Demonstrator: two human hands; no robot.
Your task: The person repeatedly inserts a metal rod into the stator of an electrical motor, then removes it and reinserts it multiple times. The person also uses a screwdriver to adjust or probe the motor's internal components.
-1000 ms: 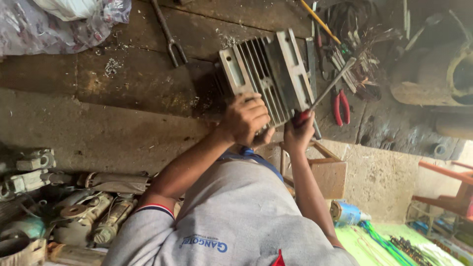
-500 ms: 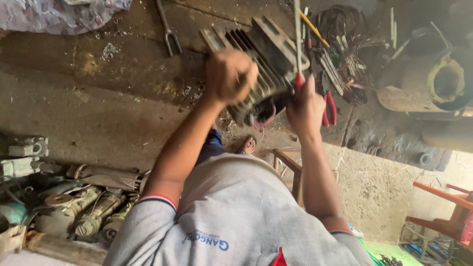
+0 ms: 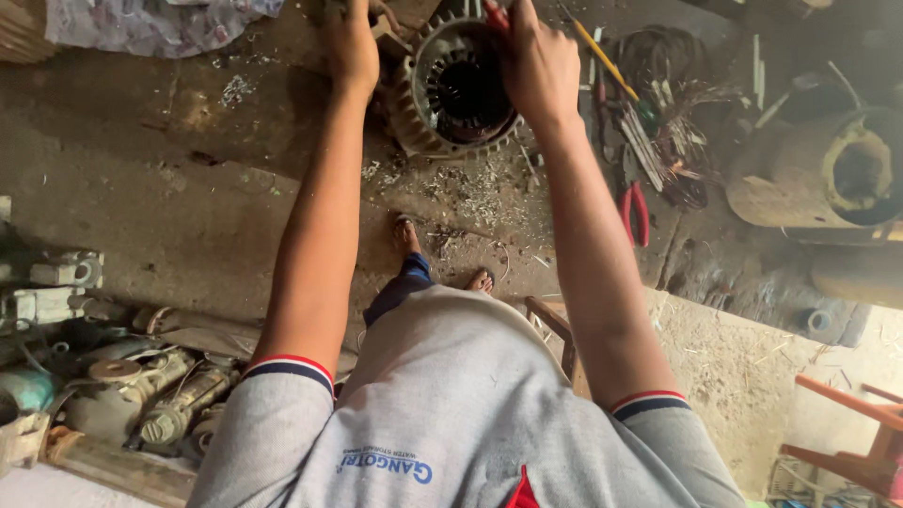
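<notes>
Dusty floor: motor housing [image 3: 461,89] now stands end-up, both hands gripping.

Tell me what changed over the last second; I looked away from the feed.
The finned motor housing was tipped up from lying on its side, so its open slotted bore now faces the camera. The left hand went from its top to its left rim; the right hand keeps its red-handled tool at the right rim. The red pliers and wire bundle stayed put.
</notes>
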